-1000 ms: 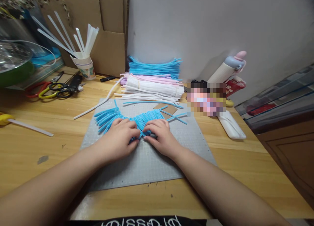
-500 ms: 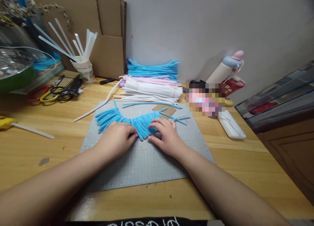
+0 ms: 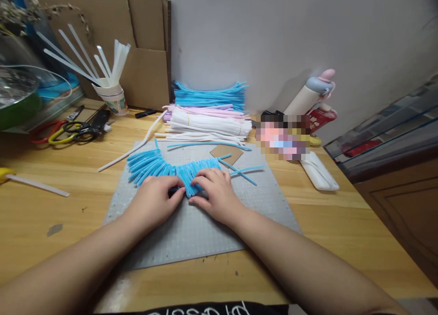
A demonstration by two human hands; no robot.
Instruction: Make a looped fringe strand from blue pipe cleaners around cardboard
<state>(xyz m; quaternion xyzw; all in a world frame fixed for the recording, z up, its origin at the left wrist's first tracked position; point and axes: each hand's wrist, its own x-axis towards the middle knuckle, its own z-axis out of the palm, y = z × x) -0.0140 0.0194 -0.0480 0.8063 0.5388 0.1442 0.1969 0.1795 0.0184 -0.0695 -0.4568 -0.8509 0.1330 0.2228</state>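
Note:
A fringe of blue pipe cleaners (image 3: 148, 162), bent and set side by side in a curved row, lies on the grey cutting mat (image 3: 171, 239). My left hand (image 3: 153, 197) pinches the bent ends at the row's near middle between thumb and fingertips. My right hand (image 3: 217, 194) curls over the right part of the row, its thumb low by the same ends and its fingers on the strands. The palm side of both hands is hidden. Loose blue stems stick out past my right fingers, and a single blue stem (image 3: 208, 146) lies behind the row.
Bundles of white pipe cleaners (image 3: 208, 123) and blue pipe cleaners (image 3: 210, 97) lie by the wall. Scissors (image 3: 73, 132), a paper cup (image 3: 111, 98) of glue sticks and a yellow glue gun (image 3: 4, 174) are left. A bottle (image 3: 303, 98) and tissue pack (image 3: 318, 171) stand right.
My right hand has moved left along the blue row, closer to my left hand. The near bent ends have shifted slightly left, and the view has turned a little.

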